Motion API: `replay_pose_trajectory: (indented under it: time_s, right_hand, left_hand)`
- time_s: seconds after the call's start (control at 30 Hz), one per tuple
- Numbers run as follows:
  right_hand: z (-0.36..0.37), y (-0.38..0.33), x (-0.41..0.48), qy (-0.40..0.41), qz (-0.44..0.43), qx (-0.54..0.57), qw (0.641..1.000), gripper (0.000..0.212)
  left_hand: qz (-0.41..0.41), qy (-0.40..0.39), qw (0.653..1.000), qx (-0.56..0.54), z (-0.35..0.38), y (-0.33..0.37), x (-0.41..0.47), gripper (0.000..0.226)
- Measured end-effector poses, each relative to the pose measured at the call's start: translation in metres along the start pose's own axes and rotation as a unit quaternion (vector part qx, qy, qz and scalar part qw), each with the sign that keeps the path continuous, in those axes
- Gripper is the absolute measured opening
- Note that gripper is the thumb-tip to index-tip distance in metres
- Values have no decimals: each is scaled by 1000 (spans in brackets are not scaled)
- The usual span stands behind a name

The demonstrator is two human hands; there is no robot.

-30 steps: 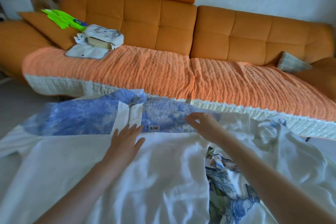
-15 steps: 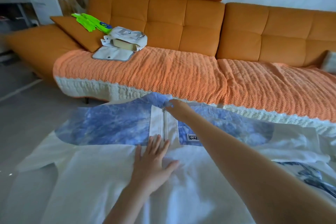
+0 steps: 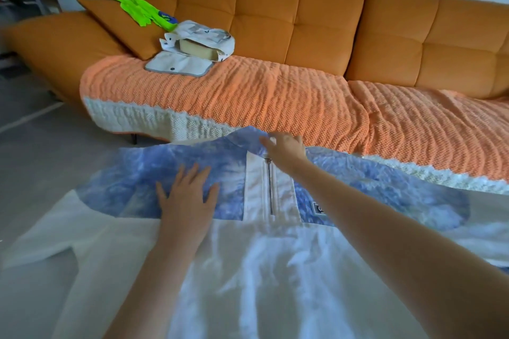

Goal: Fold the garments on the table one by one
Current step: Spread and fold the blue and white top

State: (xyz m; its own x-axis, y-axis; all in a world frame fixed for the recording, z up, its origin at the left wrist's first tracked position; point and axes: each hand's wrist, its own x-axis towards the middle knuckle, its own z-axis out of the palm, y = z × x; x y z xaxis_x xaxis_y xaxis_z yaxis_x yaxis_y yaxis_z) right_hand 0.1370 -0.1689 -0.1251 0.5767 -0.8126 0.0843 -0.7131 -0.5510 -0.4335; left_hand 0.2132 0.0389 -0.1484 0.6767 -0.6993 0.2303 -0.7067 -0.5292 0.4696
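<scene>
Moved up the shirt [image 3: 248,270], my left hand [image 3: 187,198] lies flat, fingers spread; right hand [image 3: 286,146] meets the collar [image 3: 245,142], grip unclear; cloth looks soft, light: best taken at shoulders

Left grip [image 3: 187,201] flat, right grip [image 3: 285,147] outstretched

Your two arms are bare as far as the view shows them, with skin alone from wrist to frame edge. Your left forearm [image 3: 159,278] looks slim and smooth and widens a little toward the bottom edge. Your left hand [image 3: 187,201] shows its back, with four fingers and the thumb all in plain sight; the nails are too blurred to make out. Your right forearm [image 3: 385,234] looks very broad at the lower right corner and narrows steadily to the wrist. Your right hand [image 3: 286,146] is small and soft-edged, its fingertips lit pale by the light.
</scene>
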Motion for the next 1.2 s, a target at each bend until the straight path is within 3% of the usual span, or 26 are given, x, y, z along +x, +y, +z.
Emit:
replay_pose_trajectory:
  time_s: [0.1,0.2,0.27,0.33,0.43,0.57,0.67,0.77,0.83,0.93,0.97,1.03,1.13,1.2]
  right_hand:
    - [-7,-7,21,4,40,57,998,45]
    - [0,-16,28,-24,101,103,989,51]
    - [5,-20,32,-30,146,146,978,58]
    - [4,-25,36,-30,173,243,954,60]
    - [-4,-32,41,-18,201,398,895,46]
    - [-18,-34,33,-76,135,299,942,38]
    - [-30,-37,15,8,65,283,957,20]
    - [-41,-42,-26,106,-71,350,928,5]
    - [-33,-38,-75,151,-175,283,931,13]
    - [5,-18,-147,156,-240,153,946,7]
    - [19,-10,-162,144,-239,130,951,5]
    - [35,-1,-174,114,-218,135,960,14]
    - [37,-3,-173,109,-193,127,967,18]
    - [37,-5,-175,109,-201,109,967,16]
  left_hand:
    - [81,-9,997,17,5,6,0,49]
    - [63,-119,988,79,15,2,-2,51]
    - [63,-127,987,82,16,3,-3,52]
    - [68,-123,987,82,15,3,-2,52]
    - [68,-118,987,88,15,1,-3,52]
    - [67,-118,986,95,17,0,-2,52]
    - [69,-121,985,97,16,1,-3,52]
    - [73,-109,990,58,19,-5,1,52]
    - [51,-32,995,-82,19,-6,3,37]
    - [-50,134,933,-330,5,-5,5,23]
    - [-66,171,917,-356,-2,-7,5,22]
    - [-53,206,918,-334,-16,-5,6,19]
    - [-36,108,946,-304,-34,24,18,28]
    - [-70,-18,952,-296,-39,50,36,58]
